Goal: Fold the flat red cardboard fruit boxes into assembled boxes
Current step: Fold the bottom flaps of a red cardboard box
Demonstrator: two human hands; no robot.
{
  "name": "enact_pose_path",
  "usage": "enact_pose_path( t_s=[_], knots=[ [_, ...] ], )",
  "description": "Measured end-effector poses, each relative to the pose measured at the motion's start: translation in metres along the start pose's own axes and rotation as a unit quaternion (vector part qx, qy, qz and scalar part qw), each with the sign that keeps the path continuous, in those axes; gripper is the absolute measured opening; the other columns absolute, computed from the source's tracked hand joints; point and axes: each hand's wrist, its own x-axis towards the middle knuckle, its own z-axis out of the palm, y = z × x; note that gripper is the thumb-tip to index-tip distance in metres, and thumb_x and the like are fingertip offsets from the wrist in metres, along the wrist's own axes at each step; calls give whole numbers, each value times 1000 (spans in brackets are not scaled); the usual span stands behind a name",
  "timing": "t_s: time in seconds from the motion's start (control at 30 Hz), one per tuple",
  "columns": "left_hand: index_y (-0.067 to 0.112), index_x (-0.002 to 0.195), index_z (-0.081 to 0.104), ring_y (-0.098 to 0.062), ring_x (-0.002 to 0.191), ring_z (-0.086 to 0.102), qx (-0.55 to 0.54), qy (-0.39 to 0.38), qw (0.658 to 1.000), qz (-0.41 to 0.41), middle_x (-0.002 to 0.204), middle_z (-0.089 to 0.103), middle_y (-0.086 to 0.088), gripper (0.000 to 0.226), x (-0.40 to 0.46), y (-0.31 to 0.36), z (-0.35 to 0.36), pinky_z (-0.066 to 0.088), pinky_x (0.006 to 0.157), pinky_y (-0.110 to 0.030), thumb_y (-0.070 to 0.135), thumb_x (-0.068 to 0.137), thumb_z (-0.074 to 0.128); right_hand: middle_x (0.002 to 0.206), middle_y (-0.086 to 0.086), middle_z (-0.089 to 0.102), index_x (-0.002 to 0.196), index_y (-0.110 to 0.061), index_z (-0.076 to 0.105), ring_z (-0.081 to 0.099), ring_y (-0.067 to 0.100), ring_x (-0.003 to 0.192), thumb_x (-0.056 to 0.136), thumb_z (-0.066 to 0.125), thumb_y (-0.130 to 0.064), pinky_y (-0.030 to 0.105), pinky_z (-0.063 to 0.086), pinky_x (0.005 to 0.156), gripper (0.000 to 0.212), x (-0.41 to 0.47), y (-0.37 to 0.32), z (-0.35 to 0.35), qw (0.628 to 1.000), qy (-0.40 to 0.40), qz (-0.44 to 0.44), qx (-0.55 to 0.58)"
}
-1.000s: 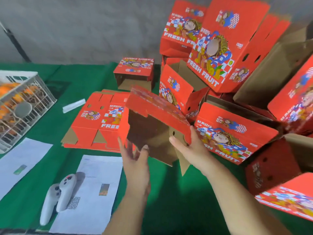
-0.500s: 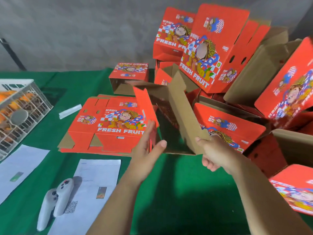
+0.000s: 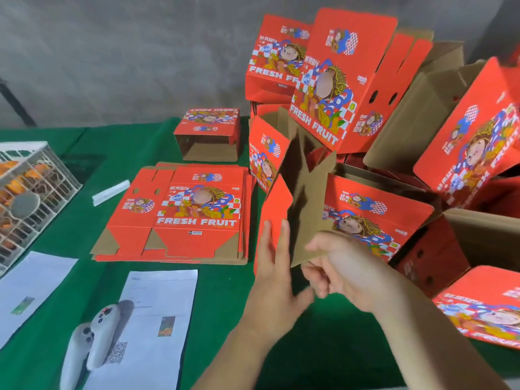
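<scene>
Stack of flat red cardboard fruit boxes [image 3: 183, 215]: left, on green table [image 3: 323, 347] | left hand [image 3: 274, 277]: straight fingers pressed on red outer panel of half-folded red cardboard box [image 3: 298, 209], held upright at centre | right hand [image 3: 340, 271]: fingers curled round its brown near flap.

Bench [image 3: 140, 142]: covered with a green cloth, running back to a grey wall.
Stack of flat boxes [image 3: 180, 218]: lies flat at the middle, printed side up.
Small open box [image 3: 208, 135]: sits behind the stack, its open side facing the camera.
Heap of folded boxes [image 3: 365, 114]: piled at the right, tilted against one another.
White crate [image 3: 31, 198]: at the left edge.
White strip [image 3: 111, 192]: between crate and stack.
Paper sheets [image 3: 160, 313]: near front edge.
Two white controllers [image 3: 92, 344]: lie side by side, partly on a sheet.
</scene>
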Motion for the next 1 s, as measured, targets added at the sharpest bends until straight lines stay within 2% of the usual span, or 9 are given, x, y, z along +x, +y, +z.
enact_pose_path(
  t_s=[0.1,0.2,0.27,0.33,0.4,0.5,0.63,0.73,1.0],
  knots=[
    [50,161,12,-3,158,11,-33,68,997,-4,171,15,3,98,-3,-11,-3,21,118,-9,-6,92,54,56,9,56,117,-26,52,47,24,53,95,53,-31,31,39,51,22,1,4,11,998,7,-44,-38],
    [42,153,31,-18,158,22,-61,88,994,23,166,27,5,88,-10,-24,-6,23,126,-32,-16,90,48,68,6,64,138,-59,34,53,20,56,92,58,-62,31,45,54,53,8,5,5,996,29,-83,-23],
    [46,143,35,-22,156,25,-83,134,987,13,162,31,2,76,-12,-30,-12,27,126,-46,-10,93,47,71,4,68,146,-54,34,56,19,56,85,56,-71,32,48,57,68,17,4,-6,993,65,-101,13],
    [48,138,37,-27,152,31,-112,169,979,-15,157,36,-4,66,-9,-30,-19,32,122,-55,-1,94,45,74,2,71,148,-43,44,59,17,58,91,59,-62,31,51,59,62,27,2,-18,987,109,-110,34],
    [37,138,43,-24,142,45,-168,187,967,-48,148,49,-4,58,-3,-22,-25,42,116,-50,2,92,44,76,-2,73,143,-38,52,61,15,60,100,61,-45,30,53,60,44,37,2,-27,983,147,-107,32],
    [26,119,59,-14,105,65,-264,258,923,-111,117,69,1,45,10,-4,-32,58,88,-29,4,83,43,89,-1,73,136,-36,57,63,13,62,102,60,-35,27,55,63,35,53,0,-34,980,172,-100,25],
    [28,95,64,-9,80,61,-273,338,893,-113,91,71,6,34,20,0,-50,55,69,-23,3,79,46,113,2,71,141,-36,52,71,20,84,102,60,-34,32,58,78,40,71,0,-37,979,177,-97,4],
    [27,95,67,-7,73,63,-280,358,884,-107,84,72,11,41,19,-11,-76,55,63,-24,-4,78,47,125,0,67,146,-36,51,71,24,100,102,61,-31,35,57,81,45,77,2,-41,982,166,-90,14],
    [20,61,61,-27,39,57,-304,343,847,-268,52,56,-6,13,9,-73,-143,53,41,-36,13,62,49,130,-9,52,158,-31,34,56,8,110,103,58,-39,33,45,93,61,97,3,-61,966,217,-127,64]
  ],
)
